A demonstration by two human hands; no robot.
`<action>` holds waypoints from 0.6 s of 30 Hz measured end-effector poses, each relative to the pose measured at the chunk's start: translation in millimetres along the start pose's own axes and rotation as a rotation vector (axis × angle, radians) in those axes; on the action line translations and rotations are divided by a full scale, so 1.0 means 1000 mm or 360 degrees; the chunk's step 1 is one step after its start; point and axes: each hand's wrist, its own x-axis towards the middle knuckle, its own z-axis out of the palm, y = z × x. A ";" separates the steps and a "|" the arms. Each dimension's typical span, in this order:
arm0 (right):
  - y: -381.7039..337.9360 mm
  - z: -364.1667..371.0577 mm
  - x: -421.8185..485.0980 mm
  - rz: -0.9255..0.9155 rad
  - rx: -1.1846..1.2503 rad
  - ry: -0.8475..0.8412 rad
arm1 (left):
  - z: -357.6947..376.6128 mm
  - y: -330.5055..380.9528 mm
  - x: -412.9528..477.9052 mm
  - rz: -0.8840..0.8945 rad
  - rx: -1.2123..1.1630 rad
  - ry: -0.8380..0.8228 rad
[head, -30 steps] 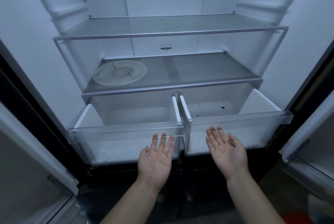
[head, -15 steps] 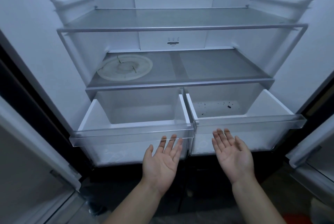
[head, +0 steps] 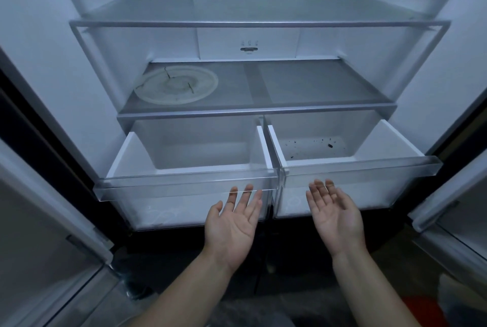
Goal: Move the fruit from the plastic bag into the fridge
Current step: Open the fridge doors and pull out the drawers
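Looking into the open fridge [head: 47, 44], right in front. Holding the left hand [head: 232, 226] palm up just before the left drawer [head: 184, 181], fingers straight, nothing in it. Holding the right hand [head: 336, 218] palm up by the right drawer [head: 363, 167], fingers loose, nothing in it too. Seeing both drawers pulled out, dark crumbs [head: 329, 145] in the right one, and a cracked round plate [head: 176, 84] on the low shelf [head: 303, 86] above the left drawer
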 end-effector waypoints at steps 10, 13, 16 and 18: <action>-0.005 0.012 -0.034 -0.0986 -0.1872 0.0019 | 0.024 0.023 -0.028 0.0594 0.2204 -0.0211; -0.012 0.022 -0.017 -0.1649 -0.2727 -0.0327 | 0.033 0.032 -0.016 0.1772 0.3312 -0.0353; -0.011 0.025 0.011 -0.1588 -0.3276 -0.0368 | 0.026 0.037 0.010 0.1878 0.4034 -0.0014; -0.008 0.019 0.019 -0.1504 -0.3421 -0.0354 | 0.015 0.034 0.021 0.1680 0.4244 0.0173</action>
